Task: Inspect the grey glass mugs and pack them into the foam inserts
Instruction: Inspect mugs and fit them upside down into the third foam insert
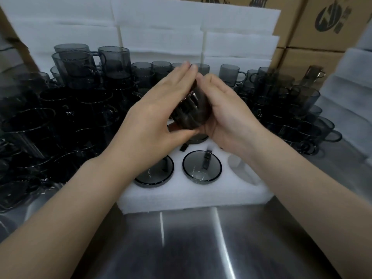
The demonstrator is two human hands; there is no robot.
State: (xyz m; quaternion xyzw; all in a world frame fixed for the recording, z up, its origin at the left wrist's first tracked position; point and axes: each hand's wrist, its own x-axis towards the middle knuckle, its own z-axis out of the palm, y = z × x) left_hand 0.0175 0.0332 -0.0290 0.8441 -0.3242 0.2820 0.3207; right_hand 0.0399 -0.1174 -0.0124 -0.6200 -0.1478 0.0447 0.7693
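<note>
I hold one grey glass mug tilted between both hands, above the white foam insert. My left hand lies along its left side with fingers stretched forward and the thumb hooked under the base. My right hand cups it from the right and below. Two mugs sit in the insert's near holes, and another mug shows partly beneath my hands. An empty hole lies at the near right of the insert.
Several loose grey mugs crowd the steel table on the left and right, some stacked. White foam sheets stand behind them. Cardboard boxes fill the back right, and more foam sits at the right edge.
</note>
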